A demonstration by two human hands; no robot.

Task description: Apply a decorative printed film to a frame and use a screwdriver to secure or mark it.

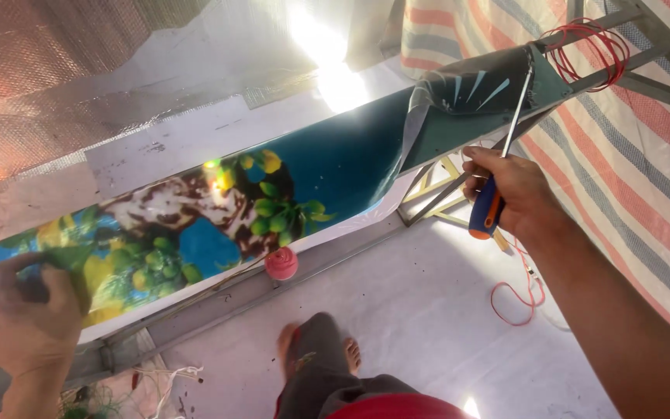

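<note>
A long glossy printed banner [335,167] with green fruit and yellow flowers on blue lies stretched over a grey metal frame [257,299]. My left hand [29,314] pinches the banner's near edge at the lower left. My right hand [509,190] grips a screwdriver [498,182] with a blue and orange handle, its shaft pointing up to the banner's curled far end [467,85] on the frame.
Red wire [591,43] is coiled on the frame's far corner, and more red wire [517,295] lies on the white floor. A pink spool [281,264] sits by the frame. My bare foot [350,353] stands below. A striped tarp [630,178] hangs at right.
</note>
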